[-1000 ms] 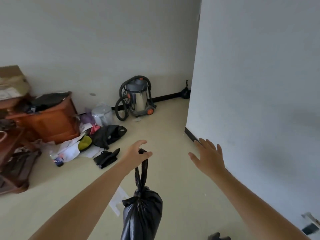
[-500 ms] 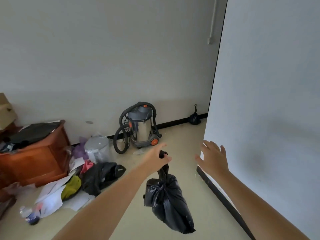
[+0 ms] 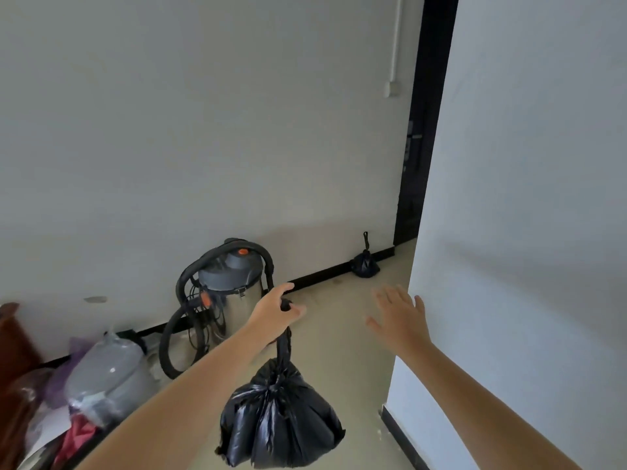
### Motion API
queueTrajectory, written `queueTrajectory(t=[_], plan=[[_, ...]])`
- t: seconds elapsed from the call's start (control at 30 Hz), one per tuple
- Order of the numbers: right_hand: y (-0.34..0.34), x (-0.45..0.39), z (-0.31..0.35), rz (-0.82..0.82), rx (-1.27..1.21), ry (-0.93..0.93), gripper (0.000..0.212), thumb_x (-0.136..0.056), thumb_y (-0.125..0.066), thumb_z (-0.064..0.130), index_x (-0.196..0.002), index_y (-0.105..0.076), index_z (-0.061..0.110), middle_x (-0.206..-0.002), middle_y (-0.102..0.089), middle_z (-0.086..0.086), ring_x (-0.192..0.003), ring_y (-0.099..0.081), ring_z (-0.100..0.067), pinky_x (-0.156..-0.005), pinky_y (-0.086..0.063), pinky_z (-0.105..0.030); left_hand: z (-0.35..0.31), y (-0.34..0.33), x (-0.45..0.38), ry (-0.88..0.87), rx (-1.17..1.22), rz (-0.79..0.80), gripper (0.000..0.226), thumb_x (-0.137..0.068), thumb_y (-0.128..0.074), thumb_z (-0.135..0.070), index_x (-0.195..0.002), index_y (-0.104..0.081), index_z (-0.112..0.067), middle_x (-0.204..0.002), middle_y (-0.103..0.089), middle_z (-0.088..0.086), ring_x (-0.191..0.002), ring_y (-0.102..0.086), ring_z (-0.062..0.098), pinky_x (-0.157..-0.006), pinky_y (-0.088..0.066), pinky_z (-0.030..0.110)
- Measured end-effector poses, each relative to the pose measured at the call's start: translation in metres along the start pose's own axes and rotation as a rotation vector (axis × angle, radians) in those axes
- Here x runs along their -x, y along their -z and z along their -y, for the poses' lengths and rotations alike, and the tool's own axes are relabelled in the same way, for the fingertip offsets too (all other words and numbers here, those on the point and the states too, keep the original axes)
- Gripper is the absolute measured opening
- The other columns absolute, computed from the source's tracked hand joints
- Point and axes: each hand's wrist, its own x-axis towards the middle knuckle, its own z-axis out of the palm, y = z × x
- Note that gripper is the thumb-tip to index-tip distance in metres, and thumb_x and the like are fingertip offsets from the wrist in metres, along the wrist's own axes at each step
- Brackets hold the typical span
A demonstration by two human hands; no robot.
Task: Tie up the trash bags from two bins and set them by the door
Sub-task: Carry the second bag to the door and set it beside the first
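The left hand (image 3: 275, 315) is holding a tied black trash bag (image 3: 280, 424) by its twisted neck; the grip is closed around the top of the neck, and the bag is hanging in the air below the hand, above the pale floor (image 3: 342, 337). The knot is sitting just above the full, rounded body of the bag. The right hand (image 3: 398, 317) is reaching forward with nothing in it, the fingers spread wide and the palm facing down, close to the corner of the white wall (image 3: 526, 232) on the right side.

A second black trash bag (image 3: 364, 264), also tied, is standing on the floor far ahead, against the black baseboard of the back wall and just beside the dark door frame (image 3: 427, 113). Its tied end is pointing up.

Behind the left hand a vacuum cleaner (image 3: 230, 293) with a steel drum, a grey lid and a black hose is standing against the back wall. To the left of it, a grey pot wrapped in clear plastic (image 3: 105, 381) is lying among a pile of mixed things on the floor, with something red or pink just below it. At the far left edge a piece of brown wooden furniture (image 3: 13, 337) is partly showing.
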Motion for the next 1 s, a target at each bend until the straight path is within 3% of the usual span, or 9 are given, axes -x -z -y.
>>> queueTrajectory(t=[0.13, 0.2, 0.3, 0.43, 0.57, 0.7, 0.83, 0.93, 1.0], plan=[[-0.007, -0.119, -0.035, -0.008, -0.013, 0.027, 0.056, -0.094, -0.034, 0.041, -0.142, -0.018, 0.018, -0.154, -0.018, -0.004, -0.142, -0.011, -0.023, -0.115, -0.013, -0.046, -0.010, -0.001, -0.109, 0.081, 0.017, -0.018, 0.053, -0.085, -0.058, -0.022, -0.134, -0.037, -0.015, -0.102, -0.059, 0.010, -0.081, -0.057, 0.021, -0.075, -0.044, 0.028], [-0.014, -0.175, -0.050, -0.010, 0.001, 0.024, 0.056, -0.094, -0.034, 0.041, -0.142, -0.018, 0.018, -0.154, -0.019, -0.005, -0.142, -0.012, -0.024, -0.114, -0.015, -0.046, -0.013, -0.005, -0.159, 0.097, 0.009, -0.019, 0.055, -0.085, -0.059, -0.022, -0.135, -0.036, -0.014, -0.110, -0.063, 0.014, -0.101, -0.059, 0.028, -0.089, -0.045, 0.034], [-0.031, -0.256, -0.064, 0.009, 0.016, 0.029, 0.056, -0.094, -0.033, 0.041, -0.143, -0.017, 0.019, -0.154, -0.018, -0.005, -0.142, -0.012, -0.023, -0.114, -0.016, -0.044, -0.012, -0.015, -0.235, 0.104, 0.014, 0.008, 0.054, -0.086, -0.057, -0.021, -0.135, -0.036, -0.011, -0.112, -0.063, 0.016, -0.109, -0.058, 0.030, -0.094, -0.044, 0.036], [-0.065, -0.365, -0.079, 0.007, 0.029, 0.003, 0.055, -0.094, -0.034, 0.040, -0.143, -0.018, 0.019, -0.154, -0.017, -0.006, -0.142, -0.013, -0.023, -0.114, -0.018, -0.043, -0.007, -0.032, -0.354, 0.079, 0.030, 0.063, 0.052, -0.087, -0.056, -0.023, -0.135, -0.036, -0.016, -0.129, -0.054, 0.011, -0.122, -0.049, 0.026, -0.095, -0.039, 0.029], [-0.095, -0.471, -0.096, 0.041, 0.041, -0.082, 0.055, -0.094, -0.032, 0.041, -0.143, -0.016, 0.019, -0.154, -0.017, -0.005, -0.142, -0.014, -0.023, -0.113, -0.019, -0.045, -0.008, -0.053, -0.484, 0.089, 0.089, 0.125, 0.049, -0.087, -0.056, -0.026, -0.133, -0.038, -0.018, -0.121, -0.059, 0.017, -0.112, -0.055, 0.030, -0.091, -0.046, 0.033], [-0.112, -0.564, -0.120, 0.073, 0.038, -0.180, 0.056, -0.094, -0.031, 0.042, -0.143, -0.016, 0.018, -0.154, -0.018, -0.006, -0.141, -0.016, -0.024, -0.114, -0.018, -0.046, -0.012, -0.078, -0.596, 0.108, 0.158, 0.204, 0.044, -0.088, -0.054, -0.024, -0.129, -0.041, -0.016, -0.116, -0.057, 0.010, -0.088, -0.056, 0.014, -0.064, -0.045, 0.006], [-0.136, -0.643, -0.159, 0.115, 0.017, -0.271, 0.055, -0.095, -0.030, 0.041, -0.143, -0.017, 0.019, -0.154, -0.017, -0.006, -0.142, -0.015, -0.024, -0.114, -0.016, -0.045, -0.010, -0.105, -0.697, 0.131, 0.152, 0.230, 0.043, -0.088, -0.054, -0.022, -0.129, -0.042, -0.012, -0.115, -0.060, 0.017, -0.085, -0.055, 0.018, -0.075, -0.043, 0.023], [-0.161, -0.708, -0.192, 0.115, -0.003, -0.268, 0.055, -0.095, -0.032, 0.041, -0.143, -0.019, 0.018, -0.153, -0.020, -0.007, -0.141, -0.017, -0.025, -0.114, -0.017, -0.045, -0.003, -0.127, -0.772, 0.151, 0.180, 0.232, 0.041, -0.089, -0.053, -0.021, -0.127, -0.042, -0.011, -0.093, -0.058, 0.009, -0.061, -0.049, 0.010, -0.055, -0.042, 0.018], [-0.177, -0.752, -0.217, 0.142, 0.001, -0.261, 0.054, -0.094, -0.035, 0.040, -0.142, -0.023, 0.017, -0.152, -0.024, -0.008, -0.141, -0.020, -0.025, -0.113, -0.018, -0.045, 0.000, -0.144, -0.822, 0.159, 0.175, 0.219, 0.040, -0.089, -0.053, -0.020, -0.127, -0.042, -0.011, -0.090, -0.058, 0.007, -0.063, -0.051, 0.009, -0.054, -0.040, 0.017]])
